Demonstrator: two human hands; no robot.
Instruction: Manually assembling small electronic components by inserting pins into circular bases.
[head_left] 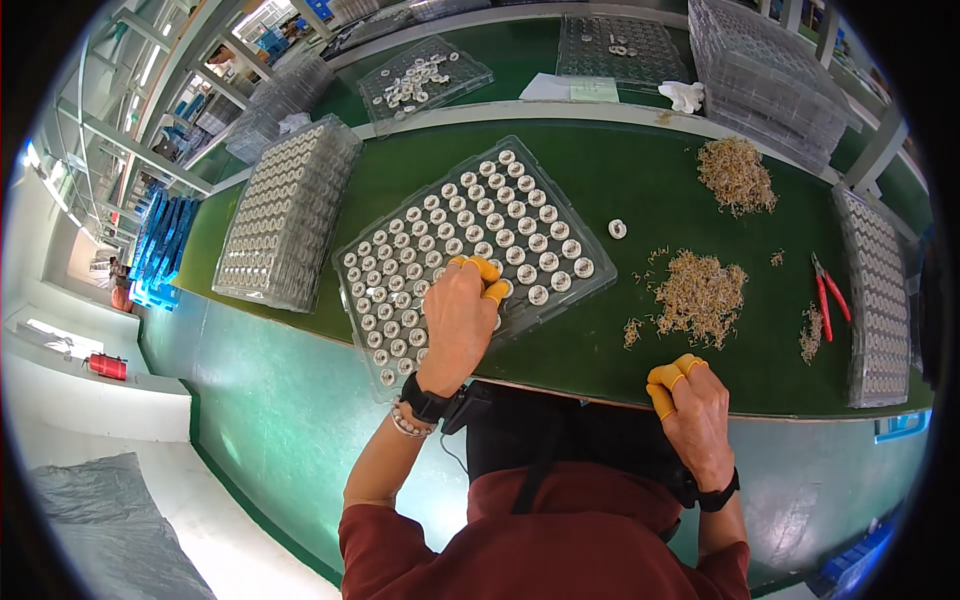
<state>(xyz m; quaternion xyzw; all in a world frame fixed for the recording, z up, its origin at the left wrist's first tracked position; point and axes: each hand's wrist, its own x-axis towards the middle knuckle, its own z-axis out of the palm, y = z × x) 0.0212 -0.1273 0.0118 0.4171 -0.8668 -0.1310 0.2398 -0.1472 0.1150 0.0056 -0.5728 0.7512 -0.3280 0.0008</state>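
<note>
A clear plastic tray (560, 312) holds rows of round white parts with metallic centres. My left hand (461, 305) reaches over its near middle, yellow covers on the fingertips. Thumb and fingers are pinched at a round white part (507, 288) in the tray, partly hidden by the fingers. By the table's front edge, my right hand (692, 405) is curled closed, also in yellow finger covers. Whatever its fingers hold is hidden. Just beyond it lies a heap of small brass-coloured bits (700, 297). One round white part (617, 229) lies loose right of the tray.
Stacked filled trays (285, 215) stand left on the green table (620, 170), and another stack (877, 300) at far right. Red-handled pliers (830, 297) lie near that stack. A second heap of bits (736, 176) sits farther back. The shelf behind carries a tray of loose parts (415, 82).
</note>
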